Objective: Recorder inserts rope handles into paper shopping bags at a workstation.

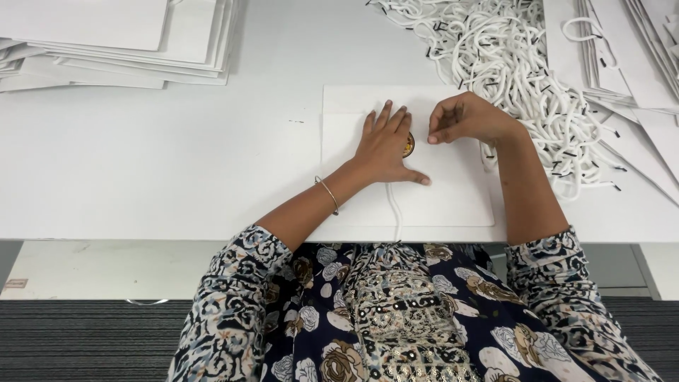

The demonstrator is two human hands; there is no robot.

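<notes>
While the flat white paper bag [438,191] lies on the desk [177,155] right in front of me, my left hand [385,148] presses it down, palm flat and fingers spread, clasping nothing. My right hand [463,119] is pinched shut just beside it, over the bag's upper edge; what it pinches I cannot tell. One white cord handle [393,209] trails from under the left hand toward me. I judge the bag light, stiff yet easily creased, best held by its edges; the cord is soft and limp. One small round gold sticker [409,144] peeks between the hands. One tangled heap of cords [523,78] lies right, too many to count, and two bag stacks: left [120,42], right [636,64].
</notes>
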